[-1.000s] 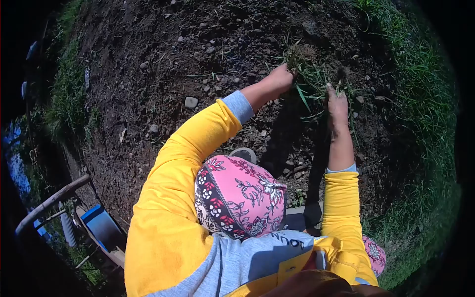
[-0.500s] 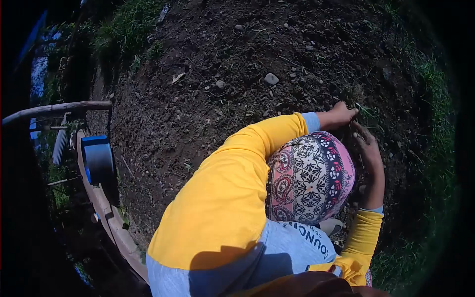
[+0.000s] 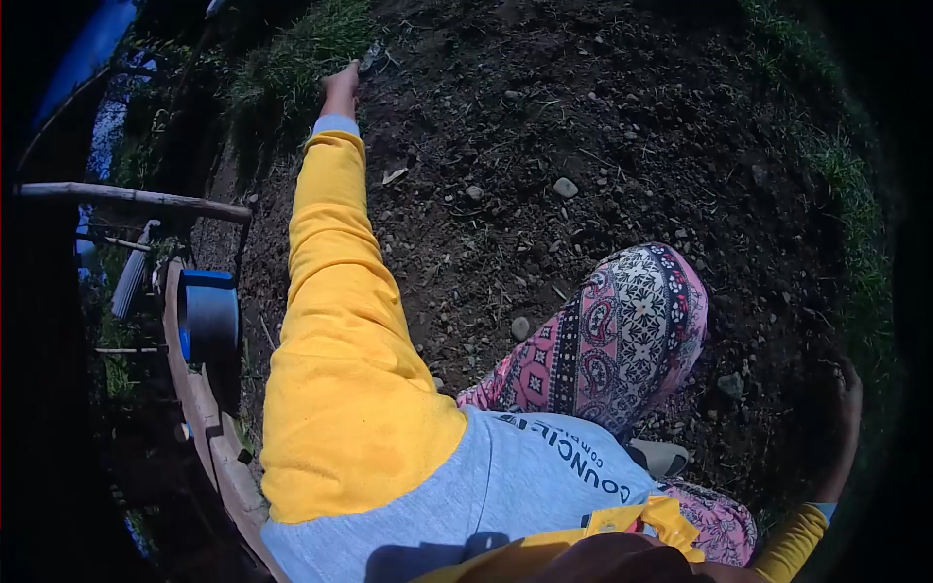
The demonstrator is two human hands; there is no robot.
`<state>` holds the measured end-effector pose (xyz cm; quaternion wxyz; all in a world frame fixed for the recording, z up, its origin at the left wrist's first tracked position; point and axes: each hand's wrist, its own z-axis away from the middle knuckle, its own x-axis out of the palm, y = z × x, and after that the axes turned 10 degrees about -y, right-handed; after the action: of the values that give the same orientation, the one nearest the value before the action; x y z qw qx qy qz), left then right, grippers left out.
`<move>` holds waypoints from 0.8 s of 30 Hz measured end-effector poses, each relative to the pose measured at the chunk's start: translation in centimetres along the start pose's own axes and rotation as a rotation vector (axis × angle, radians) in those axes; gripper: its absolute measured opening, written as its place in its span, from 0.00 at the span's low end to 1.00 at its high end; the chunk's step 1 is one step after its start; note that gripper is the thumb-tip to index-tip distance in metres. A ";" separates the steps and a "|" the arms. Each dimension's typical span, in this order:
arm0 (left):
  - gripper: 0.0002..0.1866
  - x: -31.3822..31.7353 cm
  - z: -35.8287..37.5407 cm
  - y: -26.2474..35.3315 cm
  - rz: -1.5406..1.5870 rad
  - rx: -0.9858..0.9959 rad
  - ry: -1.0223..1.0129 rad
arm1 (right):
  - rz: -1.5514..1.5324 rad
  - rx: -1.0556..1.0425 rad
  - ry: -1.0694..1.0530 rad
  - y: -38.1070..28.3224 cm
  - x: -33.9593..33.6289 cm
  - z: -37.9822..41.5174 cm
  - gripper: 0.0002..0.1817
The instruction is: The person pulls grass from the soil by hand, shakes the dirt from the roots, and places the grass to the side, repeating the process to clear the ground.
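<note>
- Grass (image 3: 282,78), head view: just beside the outstretched left hand (image 3: 340,89); probably light, soft and bendy, best gripped low at the stems.
- Hands well apart; whether the left or the right hand (image 3: 849,394), near the green strip (image 3: 844,180), grips anything, I cannot tell.

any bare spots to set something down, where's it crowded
Pebbly soil lies open between the left sleeve and patterned knee, and beyond the knee toward the rightmost grass. Crowded: left side, with pole, blue object and wooden plank, and far-left grass by the left hand.
</note>
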<state>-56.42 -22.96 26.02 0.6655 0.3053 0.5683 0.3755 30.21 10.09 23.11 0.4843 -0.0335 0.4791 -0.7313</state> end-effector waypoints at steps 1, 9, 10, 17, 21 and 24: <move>0.40 0.6 -0.5 -1.2 -0.131 0.128 -0.015 | 0.112 -0.023 0.072 1.8 -1.6 0.7 0.17; 0.39 14.1 22.0 -9.8 -0.670 0.633 -0.763 | -0.407 0.178 0.627 11.2 1.7 13.0 0.20; 0.38 15.9 23.2 -10.4 -0.630 0.633 -0.917 | -0.465 0.218 0.673 13.7 3.2 13.6 0.19; 0.30 22.8 32.6 -2.6 -0.996 1.171 -1.165 | -0.580 0.418 0.771 29.1 12.1 12.9 0.10; 0.21 25.1 38.7 4.7 -1.134 1.596 -1.095 | 0.229 0.524 0.657 29.5 13.0 13.2 0.21; 0.21 25.8 45.4 8.3 -1.144 1.857 -0.982 | 0.069 0.594 0.341 22.9 12.6 14.7 0.37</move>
<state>-11.09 4.19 26.93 0.4075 0.4831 0.3611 -0.6857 46.58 -10.71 8.98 0.4101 0.2478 0.3202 -0.8172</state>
